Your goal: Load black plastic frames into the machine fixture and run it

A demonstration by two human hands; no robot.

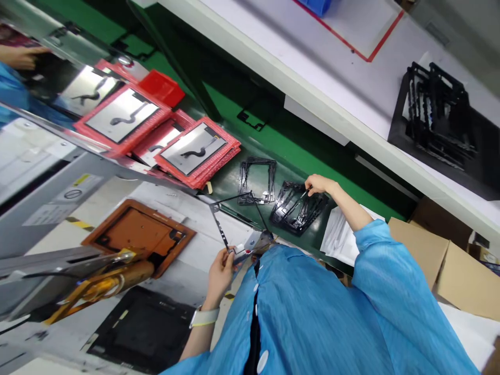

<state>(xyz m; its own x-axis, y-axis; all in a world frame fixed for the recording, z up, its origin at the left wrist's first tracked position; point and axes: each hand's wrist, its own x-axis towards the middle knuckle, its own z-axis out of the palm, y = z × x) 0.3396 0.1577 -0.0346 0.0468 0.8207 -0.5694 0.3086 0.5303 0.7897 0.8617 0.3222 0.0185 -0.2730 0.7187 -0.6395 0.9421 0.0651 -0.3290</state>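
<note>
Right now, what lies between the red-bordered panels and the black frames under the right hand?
In the head view, another pile of thin black frames lies there, on the green worktop.

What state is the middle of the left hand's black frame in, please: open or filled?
Open: the green bench partly shows through the black frame held in the left hand.

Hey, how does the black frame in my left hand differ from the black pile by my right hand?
The held frame is a single piece, while the pile is many pieces overlapping. The held frame is gripped in your left hand; the pile lies on the green tabletop, with your right hand at its edge. Both are black, with thin bars.
</note>
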